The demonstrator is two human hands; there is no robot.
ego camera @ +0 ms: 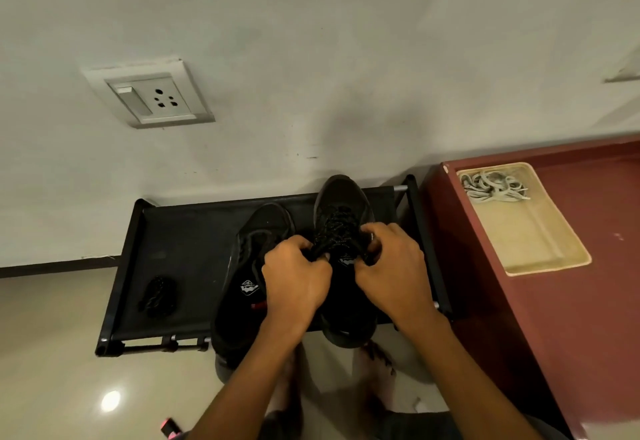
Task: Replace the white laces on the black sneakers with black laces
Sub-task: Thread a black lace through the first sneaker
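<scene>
Two black sneakers stand side by side on a low black rack [180, 231]. The right sneaker [341, 197] has a black speckled lace [337, 228] threaded up its front. My left hand [294, 277] and my right hand [391, 266] each pinch an end of that lace at the top eyelets, fingers curled. The left sneaker [256, 231] has no lace that I can see, and my left hand covers part of it. A coiled black lace [157, 297] lies on the rack's left part. White laces [491, 186] lie bunched in a cream tray [540, 252].
The cream tray sits on a dark red cabinet [571, 301] right of the rack. A white wall with a socket plate [149, 96] stands behind. Below is a glossy beige floor [52, 370], with the person's bare feet [377, 360] in front of the rack.
</scene>
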